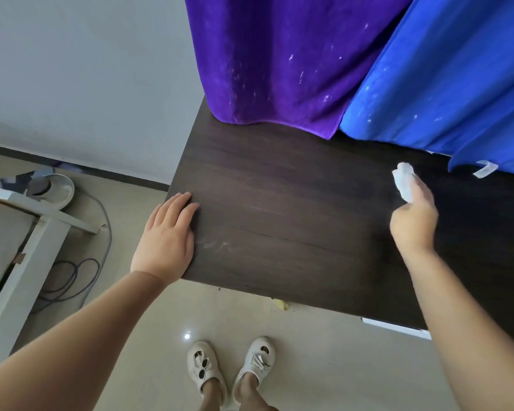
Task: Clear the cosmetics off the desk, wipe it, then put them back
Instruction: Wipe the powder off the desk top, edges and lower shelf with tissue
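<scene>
So the dark wood desk (279, 203) is sitting bare across the middle, with a faint whitish smudge (215, 245) near its left edge. The left hand (166, 235) is lying flat on the desk's near-left corner, fingers straight and together, palm down, holding nothing. The right hand (414, 221) is out over the right part of the desk, fingers curled around a crumpled white wipe (404, 180) (could be tissue or a wet wipe, can't tell), which is sticking out past the fingers toward the far side. It's a bit blurred, so I can't say if the wipe is actually touching the wood.

At the far edge a purple towel (279, 60) is hanging down to the desk, and a blue towel (445, 81) is hanging just beside it on the right, overlapping a little.

On the floor to the left there's a white bed frame (27, 247), some looping cables (72, 277) and a round white fan base (57, 188). Near the bottom, the person's feet are standing in white slippers (232, 366).
</scene>
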